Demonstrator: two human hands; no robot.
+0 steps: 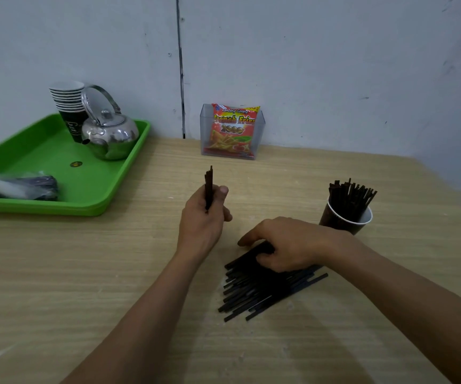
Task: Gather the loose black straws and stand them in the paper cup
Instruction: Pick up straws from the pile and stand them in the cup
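A pile of loose black straws (254,289) lies flat on the wooden table, fanned out near the middle. My right hand (284,245) rests on the far end of that pile, fingers curled around a few straws. My left hand (204,217) is closed on a small upright bundle of black straws (209,184), held just left of the pile. To the right stands a dark paper cup (343,220) with several black straws (351,195) standing in it, just behind my right wrist.
A green tray (57,167) at the left holds a steel kettle (110,131), a stack of paper cups (70,106) and a plastic bag of dark items (16,187). A clear box with a snack packet (232,131) stands against the wall.
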